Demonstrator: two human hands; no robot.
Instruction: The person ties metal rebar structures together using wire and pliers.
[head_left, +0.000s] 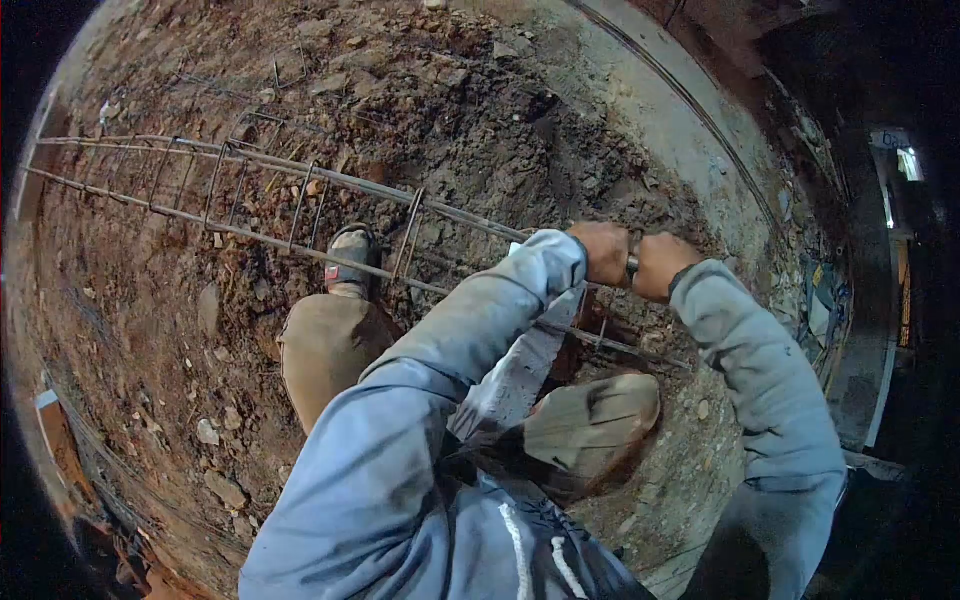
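Observation:
My left hand (603,253) and my right hand (664,266) are closed side by side near the right end of a rebar cage (345,182). Between the two fists shows a short dark piece (633,262), too small to name. The cage lies across the ground, its long bars joined by rectangular wire stirrups (412,228). My left forearm hides part of the bars. Beneath that arm a whitish board or beam (525,372) runs from between my legs toward the cage. My sandalled foot (350,262) stands at the lower bar.
Loose brown soil and stones (225,410) surround the cage. A concrete strip (660,110) with long thin bars on it curves along the upper right. A brick-coloured block with a pale end (62,445) lies at the far left. Crumpled material (820,300) sits at the right.

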